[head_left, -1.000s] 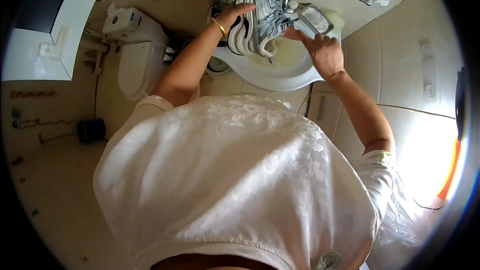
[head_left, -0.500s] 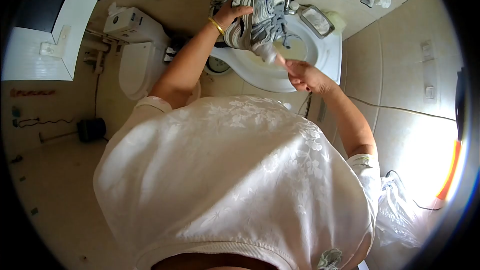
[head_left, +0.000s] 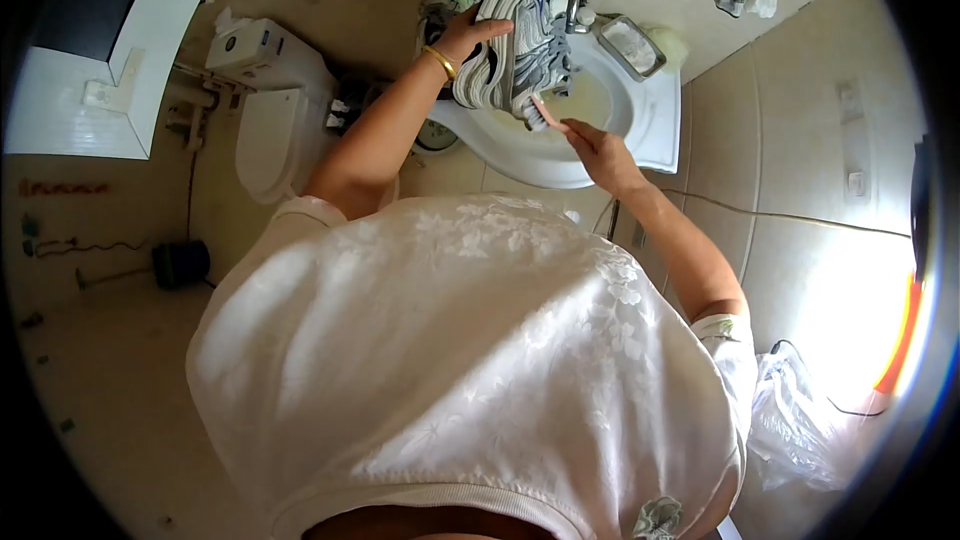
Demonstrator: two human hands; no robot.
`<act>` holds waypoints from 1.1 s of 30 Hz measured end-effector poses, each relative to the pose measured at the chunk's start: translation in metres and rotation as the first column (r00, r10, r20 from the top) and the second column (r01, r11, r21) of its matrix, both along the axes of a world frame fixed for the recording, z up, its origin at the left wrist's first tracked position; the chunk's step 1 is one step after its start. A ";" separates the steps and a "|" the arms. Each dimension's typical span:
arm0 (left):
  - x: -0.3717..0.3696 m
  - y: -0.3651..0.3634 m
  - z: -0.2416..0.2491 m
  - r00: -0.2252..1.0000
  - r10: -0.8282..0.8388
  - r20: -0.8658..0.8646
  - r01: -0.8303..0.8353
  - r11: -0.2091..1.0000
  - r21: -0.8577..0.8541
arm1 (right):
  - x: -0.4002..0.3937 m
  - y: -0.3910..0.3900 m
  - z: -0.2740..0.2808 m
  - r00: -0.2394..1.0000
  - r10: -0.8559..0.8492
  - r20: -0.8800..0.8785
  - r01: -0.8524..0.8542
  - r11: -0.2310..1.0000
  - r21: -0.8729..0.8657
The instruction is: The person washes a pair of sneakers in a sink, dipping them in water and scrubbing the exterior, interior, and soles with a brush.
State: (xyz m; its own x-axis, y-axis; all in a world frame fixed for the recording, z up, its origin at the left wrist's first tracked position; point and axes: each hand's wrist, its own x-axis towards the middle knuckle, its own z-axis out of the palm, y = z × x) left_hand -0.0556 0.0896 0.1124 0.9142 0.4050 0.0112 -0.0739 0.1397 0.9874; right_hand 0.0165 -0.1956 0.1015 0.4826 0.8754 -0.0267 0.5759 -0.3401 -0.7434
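A grey and white sneaker point(head_left: 545, 35) is tilted over the white sink point(head_left: 650, 135), its laces hanging loose. My left hand point(head_left: 468, 38) is closed around the sole side of the shoe, thumb across it. Between the closed fingers of my right hand point(head_left: 598, 150) is a pink-handled brush point(head_left: 543, 116), its bristles against or very close to the lower end of the shoe. Cloudy water point(head_left: 590, 105) lies in the basin below.
A second shoe point(head_left: 435, 15) sits left of the sink. On the sink's back right is a soap dish point(head_left: 632, 47), near the faucet point(head_left: 577, 15). The toilet point(head_left: 270, 145) stands at left; a plastic bag point(head_left: 795, 425) is at lower right.
The shoe has moved slightly down toward the basin. My right hand has shifted a little up and left, and the brush, blurred before, now shows clearly.
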 end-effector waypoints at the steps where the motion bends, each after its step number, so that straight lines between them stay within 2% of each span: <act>1: -0.002 -0.001 -0.001 1.000 0.002 -0.030 -0.003 0.999 -0.033 | 0.002 -0.002 -0.001 0.998 -0.014 -0.065 0.015 1.000 0.015; 3: -0.005 0.006 -0.019 0.995 0.031 -0.097 -0.043 0.992 -0.122 | 0.001 -0.002 0.000 0.981 -0.042 -0.187 0.050 0.998 0.040; 6: -0.004 0.010 -0.032 0.991 0.116 -0.061 -0.124 0.981 -0.152 | -0.005 0.010 0.016 0.969 -0.172 -0.178 0.172 0.985 -0.016; 9: -0.006 0.008 -0.032 0.986 0.151 -0.072 -0.158 0.981 -0.109 | 0.006 0.009 0.021 0.982 -0.141 -0.122 0.116 0.975 -0.191; 10: -0.005 0.008 -0.031 0.983 0.162 -0.083 -0.170 0.981 -0.094 | 0.010 0.005 0.025 0.983 -0.112 -0.147 0.089 0.984 -0.156; 12: -0.001 0.019 -0.059 0.986 0.155 -0.067 -0.167 0.952 -0.258 | 0.018 -0.007 0.026 0.981 -0.052 -0.188 0.036 0.996 -0.086; 14: 0.004 0.031 -0.081 0.993 0.108 -0.042 -0.116 0.913 -0.392 | 0.030 -0.011 0.024 0.963 -0.027 -0.269 0.002 0.996 -0.093; 15: 0.005 0.025 -0.075 0.988 0.139 -0.071 -0.156 0.907 -0.390 | 0.035 -0.010 0.026 0.952 -0.015 -0.306 -0.015 0.995 -0.096; 18: -0.006 -0.013 -0.040 0.966 0.221 -0.136 -0.256 0.899 -0.354 | 0.009 0.021 0.045 0.992 -0.014 -0.128 0.032 0.990 0.140; 19: -0.015 -0.025 -0.023 0.962 0.243 -0.126 -0.272 0.907 -0.322 | -0.002 0.042 0.042 0.976 -0.151 -0.159 0.166 0.982 0.087; 20: -0.016 -0.034 -0.017 0.955 0.271 -0.118 -0.294 0.913 -0.282 | -0.002 0.043 0.039 0.984 -0.132 -0.123 0.144 0.984 0.101; 21: -0.012 -0.037 -0.018 0.940 0.320 -0.116 -0.341 0.876 -0.342 | -0.004 0.044 0.048 0.990 -0.111 -0.089 0.121 0.985 0.119; 22: -0.012 -0.035 -0.016 0.959 0.277 -0.067 -0.278 0.859 -0.430 | -0.004 0.044 0.054 0.994 -0.090 -0.055 0.097 0.986 0.138; 23: -0.012 -0.029 -0.014 0.972 0.235 -0.016 -0.209 0.832 -0.514 | -0.002 0.036 0.056 0.998 0.031 0.051 -0.043 0.966 0.256; 25: -0.019 -0.029 0.009 0.982 0.180 0.058 -0.102 0.764 -0.637 | 0.003 0.006 0.077 0.948 0.086 -0.308 -0.085 0.996 0.019; 26: -0.019 -0.024 0.001 0.979 0.192 0.071 -0.100 0.752 -0.652 | 0.007 -0.007 0.084 0.877 0.085 -0.473 -0.145 0.985 -0.091; 27: -0.017 -0.021 0.002 0.975 0.203 0.086 -0.096 0.741 -0.665 | 0.011 -0.014 0.080 0.843 -0.011 -0.539 -0.083 0.985 -0.149; 28: -0.016 -0.020 0.002 0.973 0.210 0.098 -0.089 0.728 -0.680 | 0.012 -0.009 0.076 0.900 0.013 -0.435 -0.045 0.997 -0.064; 29: -0.015 -0.025 -0.003 0.940 0.340 0.003 -0.274 0.761 -0.587 | 0.010 0.005 0.073 0.945 0.016 -0.325 -0.009 1.000 0.022; 30: -0.011 -0.031 -0.006 0.945 0.328 0.007 -0.263 0.771 -0.580 | 0.005 0.018 0.071 0.977 0.008 -0.213 0.017 0.994 0.112; 31: -0.006 -0.037 -0.012 0.949 0.314 0.012 -0.251 0.780 -0.573 | -0.005 0.039 0.067 0.997 -0.040 -0.067 0.061 0.935 0.349; 32: -0.002 -0.043 -0.016 0.953 0.302 0.015 -0.241 0.790 -0.564 | -0.010 0.055 0.067 0.965 -0.246 0.086 0.211 0.932 0.296; 33: -0.005 -0.053 0.001 0.975 0.207 0.079 -0.108 0.756 -0.645 | -0.015 0.057 0.075 0.956 -0.279 0.095 0.250 0.938 0.239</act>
